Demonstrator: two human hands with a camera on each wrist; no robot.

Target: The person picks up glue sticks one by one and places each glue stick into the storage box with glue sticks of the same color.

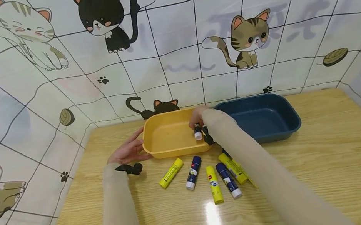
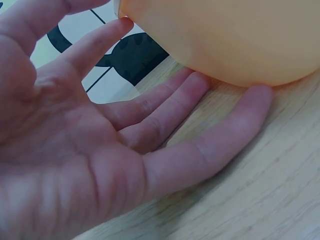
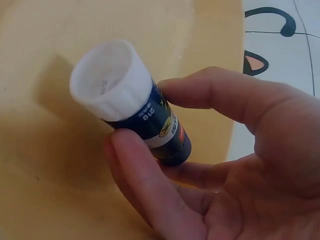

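Over the right part of a yellow plastic tray (image 1: 166, 134), my right hand (image 1: 197, 116) pinches a dark blue glue stick (image 1: 197, 131) between thumb and fingers. In the right wrist view the glue stick (image 3: 152, 117) is tilted, its white end toward the camera and the tray's floor behind it. My left hand (image 1: 129, 150) rests its extended fingers against the tray's left outer side. The left wrist view has those fingertips (image 2: 261, 95) at the tray's lower edge, low over the wooden table.
A dark blue tray (image 1: 258, 120) stands to the right, partly behind my right forearm. In front of the yellow tray lie several glue sticks, among them a yellow one (image 1: 171, 173) and a blue one (image 1: 193, 172). My forearm hides some. A cat-print cloth (image 1: 180, 62) hangs behind the table.
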